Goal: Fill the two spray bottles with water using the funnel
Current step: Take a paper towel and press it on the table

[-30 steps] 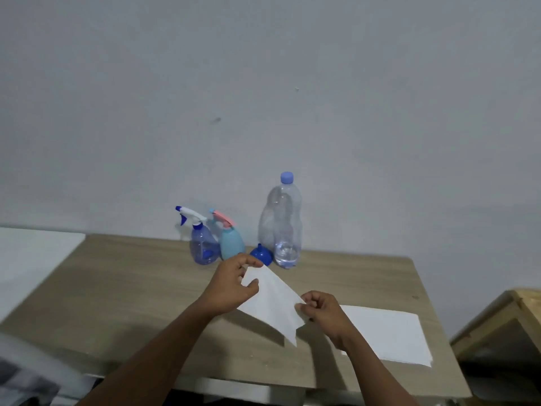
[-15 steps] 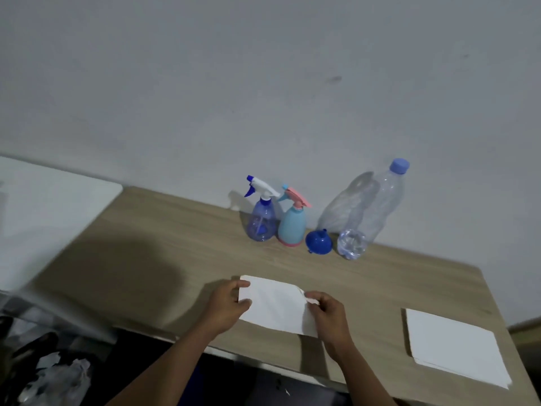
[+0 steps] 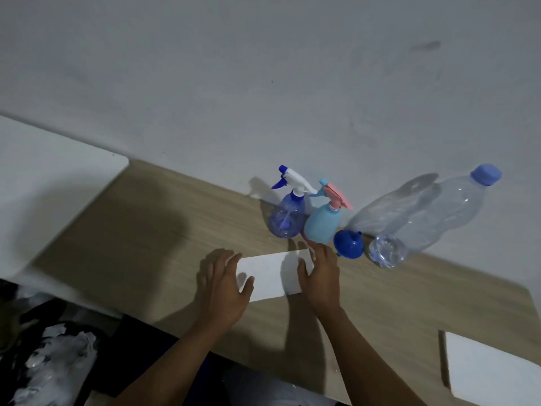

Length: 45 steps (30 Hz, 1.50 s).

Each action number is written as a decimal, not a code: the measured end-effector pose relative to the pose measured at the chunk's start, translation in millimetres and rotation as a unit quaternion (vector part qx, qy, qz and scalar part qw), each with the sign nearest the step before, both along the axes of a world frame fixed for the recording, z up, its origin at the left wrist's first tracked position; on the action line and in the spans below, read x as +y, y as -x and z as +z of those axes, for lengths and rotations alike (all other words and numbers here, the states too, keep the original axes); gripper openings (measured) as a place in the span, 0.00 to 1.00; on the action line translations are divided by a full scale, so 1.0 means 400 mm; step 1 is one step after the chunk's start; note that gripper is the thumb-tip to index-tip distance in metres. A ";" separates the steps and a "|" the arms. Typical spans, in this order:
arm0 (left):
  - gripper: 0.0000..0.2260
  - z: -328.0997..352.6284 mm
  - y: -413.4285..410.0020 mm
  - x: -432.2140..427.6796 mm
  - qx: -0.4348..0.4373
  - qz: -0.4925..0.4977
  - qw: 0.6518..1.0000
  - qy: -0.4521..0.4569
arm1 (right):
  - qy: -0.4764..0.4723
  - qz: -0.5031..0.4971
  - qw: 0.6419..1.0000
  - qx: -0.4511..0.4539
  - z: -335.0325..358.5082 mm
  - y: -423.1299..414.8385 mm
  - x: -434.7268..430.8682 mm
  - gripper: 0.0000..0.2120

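Here both hands lie flat, fingers spread and gripping nothing: the left hand (image 3: 225, 285) and right hand (image 3: 320, 273) press opposite ends of a white paper (image 3: 270, 275) on the table (image 3: 146, 230). Just behind it, by the wall, stand the blue spray bottle (image 3: 287, 218), the light-blue spray bottle (image 3: 322, 225), the funnel (image 3: 348, 244) and the water bottle (image 3: 424, 221), side by side.
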<state>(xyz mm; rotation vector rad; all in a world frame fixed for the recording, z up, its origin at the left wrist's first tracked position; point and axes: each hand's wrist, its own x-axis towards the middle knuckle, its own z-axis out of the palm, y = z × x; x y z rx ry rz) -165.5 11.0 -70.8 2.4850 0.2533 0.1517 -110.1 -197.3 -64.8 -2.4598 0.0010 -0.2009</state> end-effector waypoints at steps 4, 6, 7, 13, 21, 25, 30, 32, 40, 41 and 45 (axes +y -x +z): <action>0.24 -0.030 -0.026 -0.025 -0.030 -0.129 0.987 -0.089 | 0.108 0.152 0.982 0.019 -0.049 0.004 0.037 0.22; 0.25 -0.053 -0.039 -0.036 0.000 -0.185 0.975 -0.121 | 0.154 0.198 0.965 0.076 -0.065 0.000 0.050 0.25; 0.26 -0.064 -0.041 -0.039 0.022 -0.199 0.970 -0.139 | 0.166 0.207 0.957 0.114 -0.074 0.000 0.052 0.27; 0.29 -0.103 -0.039 -0.051 0.086 -0.209 0.954 -0.196 | 0.207 0.226 0.938 0.161 -0.102 0.005 0.028 0.33; 0.30 -0.083 -0.089 -0.150 0.073 -0.276 0.932 -0.221 | 0.209 0.177 0.947 0.170 -0.105 0.004 -0.093 0.32; 0.29 -0.074 -0.087 -0.263 0.064 -0.337 0.912 -0.223 | 0.206 0.144 0.948 0.194 -0.097 0.043 -0.215 0.31; 0.30 -0.072 -0.067 -0.401 0.073 -0.384 0.888 -0.242 | 0.194 0.121 0.950 0.212 -0.073 0.110 -0.373 0.30; 0.30 -0.067 -0.055 -0.446 0.079 -0.406 0.875 -0.251 | 0.195 0.109 0.950 0.219 -0.064 0.145 -0.424 0.30; 0.30 -0.033 0.043 -0.539 0.116 -0.469 0.836 -0.262 | 0.182 0.036 0.954 0.236 -0.057 0.323 -0.490 0.29; 0.30 -0.027 0.055 -0.544 0.122 -0.473 0.833 -0.260 | 0.180 0.029 0.953 0.241 -0.057 0.341 -0.490 0.29; 0.28 -0.007 0.100 -0.559 0.148 -0.490 0.826 -0.238 | 0.171 0.010 0.952 0.252 -0.056 0.412 -0.484 0.29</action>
